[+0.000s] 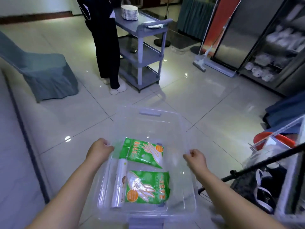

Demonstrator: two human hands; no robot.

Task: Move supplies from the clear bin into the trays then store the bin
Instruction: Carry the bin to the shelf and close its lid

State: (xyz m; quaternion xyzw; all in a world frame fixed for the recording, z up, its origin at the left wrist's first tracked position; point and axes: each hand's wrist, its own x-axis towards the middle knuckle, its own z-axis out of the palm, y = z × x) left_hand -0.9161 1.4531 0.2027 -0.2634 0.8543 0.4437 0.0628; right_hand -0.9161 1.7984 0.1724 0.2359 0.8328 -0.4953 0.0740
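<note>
Currently, the clear bin [148, 128] is held in front of the person at the lower centre of the view, over the tiled floor [206, 100], with its open top facing up. A grey latch sits at the far end wall and another at the near end wall.

Bin contents:
- One green glove packet [143, 150] lies flat on the bin bottom toward the far left.
- A second green glove packet [147, 186] lies flat nearer the person, just beside the first.
- A white roll [119, 182] lies lengthwise along the left wall, touching the nearer packet's left edge.

Hand positions:
- The left hand [100, 147] grips the left rim, its fingers [107, 143] curled over the edge.
- The right hand [195, 157] grips the right rim, fingers clenched on the edge.

Surroundings:
- A grey three-tier cart [145, 52] stands well ahead of the bin and carries a stack of white plates [130, 12] on its top shelf.
- A second person [105, 47] in dark clothing stands at the cart's left side.
- A chair [44, 71] with a blue-grey cover stands at the left.
- A glass-door cabinet [272, 55] holding wrapped white items stands at the far right.
- A red basin [264, 138] sits at the right, near the bin.
</note>
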